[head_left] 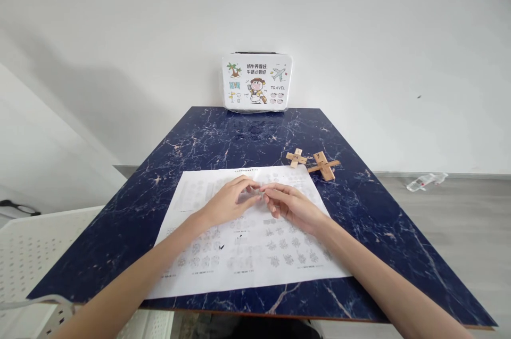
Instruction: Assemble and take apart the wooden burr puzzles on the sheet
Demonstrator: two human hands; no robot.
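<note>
Both hands meet over the printed paper sheet (191, 275), their fingertips close together or touching. My left hand (229, 200) has its fingers curved, with a gap between thumb and forefinger and nothing visible there. The fingers of my right hand (293, 205) are bent inward, thumb and forefinger nearly together. Anything between those fingertips is hidden or too small to make out. Rows of small diagrams and a few black check marks show on the sheet. Beyond the right hand lie two crossed wooden pieces with handwritten marks, a smaller one (296, 158) and a larger one (325, 167).
A dark blue marbled table (239, 142) carries everything. At its far edge a white case (257, 83) with cartoon prints leans against the wall. A perforated white chair or rack (48, 243) stands at the left. Something clear, plastic-looking (425, 182) lies on the floor at right.
</note>
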